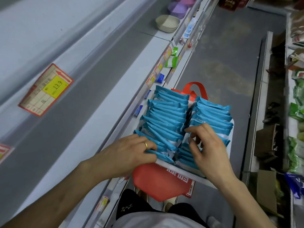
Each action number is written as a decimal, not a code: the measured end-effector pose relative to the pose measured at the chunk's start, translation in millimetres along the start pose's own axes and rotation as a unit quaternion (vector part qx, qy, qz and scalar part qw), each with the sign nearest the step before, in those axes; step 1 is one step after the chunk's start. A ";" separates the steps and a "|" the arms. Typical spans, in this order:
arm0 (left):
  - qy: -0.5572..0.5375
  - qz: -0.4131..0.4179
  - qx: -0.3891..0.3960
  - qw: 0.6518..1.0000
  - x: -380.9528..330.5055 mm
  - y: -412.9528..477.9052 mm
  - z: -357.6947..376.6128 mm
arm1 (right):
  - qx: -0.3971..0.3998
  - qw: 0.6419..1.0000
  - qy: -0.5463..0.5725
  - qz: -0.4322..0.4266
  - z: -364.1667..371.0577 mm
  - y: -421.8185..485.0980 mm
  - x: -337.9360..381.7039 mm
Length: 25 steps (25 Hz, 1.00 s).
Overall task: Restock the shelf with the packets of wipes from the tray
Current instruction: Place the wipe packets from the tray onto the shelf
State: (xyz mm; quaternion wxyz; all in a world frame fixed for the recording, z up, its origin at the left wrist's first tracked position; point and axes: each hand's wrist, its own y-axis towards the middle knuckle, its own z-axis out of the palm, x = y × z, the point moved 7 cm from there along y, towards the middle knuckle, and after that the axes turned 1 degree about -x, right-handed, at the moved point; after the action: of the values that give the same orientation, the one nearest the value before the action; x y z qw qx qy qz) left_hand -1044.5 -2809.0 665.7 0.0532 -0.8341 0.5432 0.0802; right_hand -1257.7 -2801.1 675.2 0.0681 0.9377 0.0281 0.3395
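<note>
Many packets [166, 116] — on edge, long axes sideways

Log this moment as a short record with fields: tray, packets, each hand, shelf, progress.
tray: white tray, resting on a red bag beside the shelf
packets: blue packets of wipes standing on edge in two rows
left hand: left hand, ring on one finger, fingers curled over the nearest packets of the left row
right hand: right hand, fingers and thumb pinching into the right row
shelf: shelf on the person's left; price tag on a shelf edge reads 13.9
progress: no packet lifted clear of the tray
</note>
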 end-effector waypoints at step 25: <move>0.092 -0.286 -0.130 0.945 -39.4 -103.0 -117.4 | 0.200 0.884 -0.273 -0.321 97.5 -12.9 93.9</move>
State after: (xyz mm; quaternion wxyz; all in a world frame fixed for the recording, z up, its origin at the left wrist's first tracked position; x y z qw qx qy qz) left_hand -957.1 -2752.7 788.7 -0.0851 -0.9577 0.2696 0.0544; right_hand -1123.2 -2789.7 658.6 -0.0110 0.9267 0.3753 0.0166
